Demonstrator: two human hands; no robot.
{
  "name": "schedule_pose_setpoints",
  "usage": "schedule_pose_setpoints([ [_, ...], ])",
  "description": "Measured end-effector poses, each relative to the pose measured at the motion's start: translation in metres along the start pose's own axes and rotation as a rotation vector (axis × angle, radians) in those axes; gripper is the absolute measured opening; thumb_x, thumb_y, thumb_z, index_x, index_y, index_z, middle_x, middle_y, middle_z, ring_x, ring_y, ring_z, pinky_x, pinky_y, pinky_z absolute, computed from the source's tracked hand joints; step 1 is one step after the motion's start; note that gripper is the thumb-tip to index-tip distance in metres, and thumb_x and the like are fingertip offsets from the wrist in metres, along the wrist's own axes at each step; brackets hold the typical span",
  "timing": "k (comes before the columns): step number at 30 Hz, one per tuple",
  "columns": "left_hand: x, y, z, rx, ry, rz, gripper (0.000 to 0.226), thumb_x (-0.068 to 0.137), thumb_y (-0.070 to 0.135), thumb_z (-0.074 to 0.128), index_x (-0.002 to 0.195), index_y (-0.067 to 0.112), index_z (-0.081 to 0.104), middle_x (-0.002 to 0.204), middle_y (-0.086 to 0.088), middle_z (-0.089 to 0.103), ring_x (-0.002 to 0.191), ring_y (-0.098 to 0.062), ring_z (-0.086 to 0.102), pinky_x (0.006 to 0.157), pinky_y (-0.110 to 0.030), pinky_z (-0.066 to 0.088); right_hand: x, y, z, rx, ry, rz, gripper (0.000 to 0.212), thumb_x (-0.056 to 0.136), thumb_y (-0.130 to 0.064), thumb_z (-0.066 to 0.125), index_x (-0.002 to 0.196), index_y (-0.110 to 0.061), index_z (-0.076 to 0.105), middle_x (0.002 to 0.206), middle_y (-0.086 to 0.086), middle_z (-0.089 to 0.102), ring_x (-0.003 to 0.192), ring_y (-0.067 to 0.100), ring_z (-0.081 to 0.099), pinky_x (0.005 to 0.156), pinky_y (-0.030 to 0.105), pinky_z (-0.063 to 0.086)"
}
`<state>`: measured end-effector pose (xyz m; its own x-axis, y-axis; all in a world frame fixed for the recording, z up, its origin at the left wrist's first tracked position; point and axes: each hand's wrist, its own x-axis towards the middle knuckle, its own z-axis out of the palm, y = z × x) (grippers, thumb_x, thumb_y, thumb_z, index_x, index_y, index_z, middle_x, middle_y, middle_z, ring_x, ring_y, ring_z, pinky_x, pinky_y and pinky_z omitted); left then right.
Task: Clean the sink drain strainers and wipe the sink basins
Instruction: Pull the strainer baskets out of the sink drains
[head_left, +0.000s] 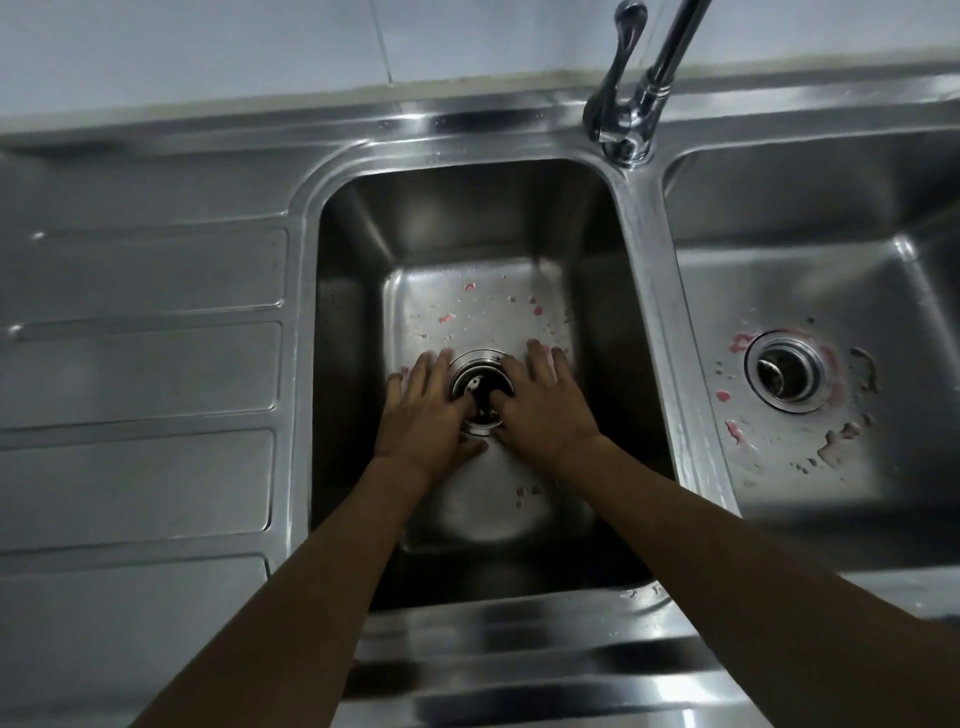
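A stainless steel counter (467, 649) filled nearly the whole view, pressed as one piece with a ribbed drainboard (140, 374) on the left and two sink basins to its right. Pale wall tiles (208, 47) ran along the back. The left basin (353, 291) was deep and sat in the middle of the frame; the right basin (810, 291) lay just beside it across a narrow steel divider and was cut off by the frame's edge. A chrome faucet (639, 104) stood on the back rim above that divider, its lever raised to the left and its spout running out of the top of the picture. Two bare forearms reached down from the bottom edge into the left basin. The left hand (423, 415) lay on the basin floor against the left side of the drain, and the right hand (548, 410) lay against the drain's right side. The long fingers of both hands were straight and spread wide on the steel, while the thumbs turned inward over the drain. I cannot tell whether the thumbs gripped anything there. The left basin's strainer (480, 376) sat in its drain between the two hands, partly covered by them. The right basin's strainer (784, 371) sat in its own drain, untouched. Small pink spots (447, 318) dotted the left basin floor behind the hands, and pink and brownish residue (737, 434) ringed the right drain.
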<state>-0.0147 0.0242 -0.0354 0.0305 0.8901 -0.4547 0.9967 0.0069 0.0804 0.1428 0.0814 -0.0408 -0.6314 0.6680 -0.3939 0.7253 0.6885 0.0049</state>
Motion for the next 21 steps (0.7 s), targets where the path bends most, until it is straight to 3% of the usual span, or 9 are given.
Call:
schedule_pose_setpoints([
  [3, -0.001, 0.003, -0.003, 0.007, 0.021, 0.032, 0.053, 0.097, 0.050, 0.060, 0.147, 0.035, 0.050, 0.171, -0.002, 0.013, 0.158, -0.024, 0.009, 0.125, -0.051, 0.005, -0.004, 0.000, -0.002, 0.021, 0.035, -0.012, 0.039, 0.104, -0.029, 0.044, 0.139, -0.020, 0.057, 0.160, 0.017, 0.033, 0.151, 0.047, 0.016, 0.121, 0.063, 0.006],
  [8, -0.005, 0.008, -0.002, -0.062, 0.062, 0.019, 0.038, 0.102, 0.036, 0.052, 0.140, 0.035, 0.056, 0.164, 0.005, 0.029, 0.152, -0.019, 0.025, 0.124, -0.047, 0.012, -0.007, -0.002, -0.002, 0.009, 0.038, -0.033, 0.039, 0.104, -0.027, 0.046, 0.141, -0.020, 0.054, 0.157, 0.016, 0.039, 0.150, 0.044, 0.022, 0.121, 0.063, 0.009],
  [13, -0.008, 0.011, -0.004, -0.280, 0.135, -0.026, 0.050, 0.097, 0.017, 0.061, 0.142, 0.025, 0.042, 0.147, -0.003, 0.052, 0.136, -0.026, 0.050, 0.115, -0.046, 0.032, -0.005, -0.003, -0.001, 0.008, 0.129, -0.028, 0.048, 0.105, -0.025, 0.037, 0.151, -0.012, 0.032, 0.148, 0.018, 0.051, 0.144, 0.041, 0.035, 0.119, 0.061, 0.018],
  [17, -0.004, 0.012, -0.005, -0.507, 0.101, -0.076, 0.075, 0.091, 0.003, 0.067, 0.156, 0.022, 0.034, 0.146, -0.012, 0.049, 0.131, -0.033, 0.052, 0.108, -0.048, 0.045, -0.002, -0.004, -0.001, -0.023, 0.099, -0.024, 0.066, 0.103, -0.035, 0.045, 0.158, -0.006, 0.021, 0.151, 0.020, 0.049, 0.145, 0.040, 0.034, 0.119, 0.061, 0.017],
  [21, 0.000, 0.014, 0.000, -0.532, 0.106, -0.077, 0.076, 0.090, 0.005, 0.071, 0.157, 0.021, 0.038, 0.142, -0.012, 0.042, 0.127, -0.031, 0.053, 0.108, -0.042, 0.047, -0.003, -0.003, -0.004, -0.003, 0.105, -0.012, 0.084, 0.093, -0.049, 0.061, 0.156, -0.006, 0.025, 0.147, 0.020, 0.050, 0.140, 0.039, 0.039, 0.120, 0.059, 0.019],
])
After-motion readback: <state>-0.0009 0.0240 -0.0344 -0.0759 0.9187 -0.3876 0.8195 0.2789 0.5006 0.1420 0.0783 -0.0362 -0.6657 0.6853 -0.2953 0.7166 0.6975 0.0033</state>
